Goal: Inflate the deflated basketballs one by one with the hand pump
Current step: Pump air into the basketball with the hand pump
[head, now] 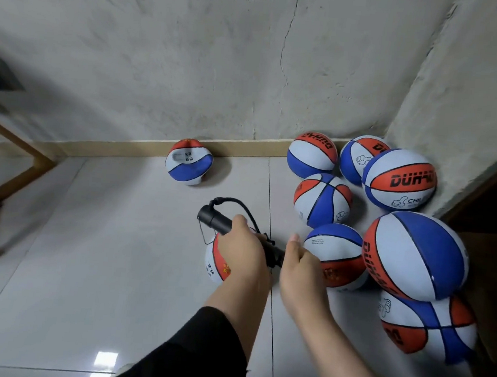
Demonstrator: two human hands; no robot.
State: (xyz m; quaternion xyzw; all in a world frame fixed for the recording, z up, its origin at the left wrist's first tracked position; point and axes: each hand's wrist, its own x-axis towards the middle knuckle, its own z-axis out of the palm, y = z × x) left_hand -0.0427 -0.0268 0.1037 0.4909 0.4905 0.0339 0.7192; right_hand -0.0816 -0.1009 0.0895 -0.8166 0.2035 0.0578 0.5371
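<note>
Basketballs in red, white and blue panels lie on the tiled floor, most of them crowded into the far right corner where the wall meets a jutting wall section. We see the largest ball at the right edge of the floor, round and full, with "DUHA" lettering in black down its red panel. Behind it, against the corner, a second full ball reads "DUHA" across a red band and "CHI" beside a thumbs-up mark. Below the largest one sits another ball, also with a thumbs-up print. Two more balls touch the skirting board, and one ball lies in front of them. A ball just beside our right hand carries small print too fine to read. Alone by the far skirting, a sagging, flattened ball shows a white label. Partly hidden under our left hand is a ball with small characters.

We hold the black hand pump over that ball. Our left hand is wrapped around its barrel; our right hand is curled on the handle end. A black hose loops from the pump's far end.
</note>
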